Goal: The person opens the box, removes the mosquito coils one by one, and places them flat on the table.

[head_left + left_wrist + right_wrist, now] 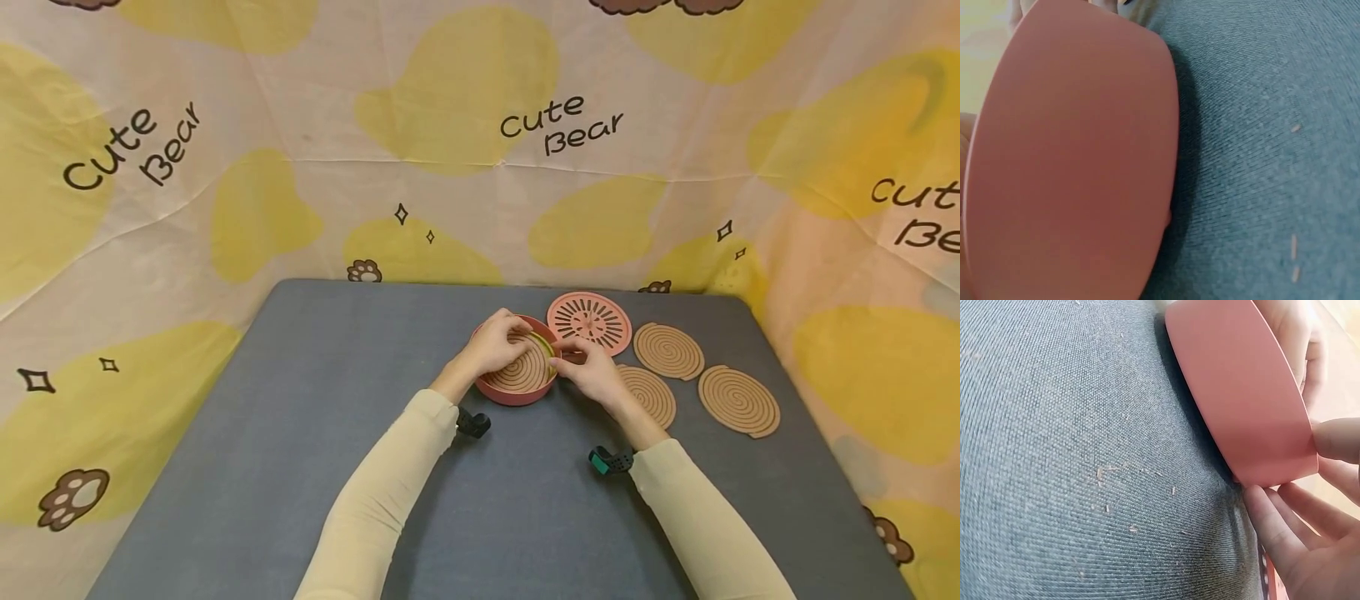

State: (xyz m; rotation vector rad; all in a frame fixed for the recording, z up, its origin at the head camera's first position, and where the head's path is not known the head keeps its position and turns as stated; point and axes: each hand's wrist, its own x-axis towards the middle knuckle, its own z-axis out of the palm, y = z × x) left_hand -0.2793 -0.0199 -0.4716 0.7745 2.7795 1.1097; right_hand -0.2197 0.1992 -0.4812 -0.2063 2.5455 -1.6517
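A round pink mosquito coil box (pixel 514 399) stands on the table, its plain side wall filling much of both wrist views. Inside it lies a brown mosquito coil (pixel 517 372), with a yellow-green strip (pixel 543 341) curving along the right inner edge. My left hand (pixel 495 342) reaches over the box from the left, fingers bent down at the coil; whether they pinch it I cannot tell. With the thumb at the rim and the other fingers outside and below, my right hand (pixel 594 375) grips the box's right wall.
The slotted pink lid (pixel 589 310) lies behind the box to the right. Several loose coils are spread at the right: a back coil (pixel 669 351), a right coil (pixel 738 401) and a coil (pixel 651 398) partly under my right forearm. Small brown crumbs (pixel 1100 474) dot the cloth.
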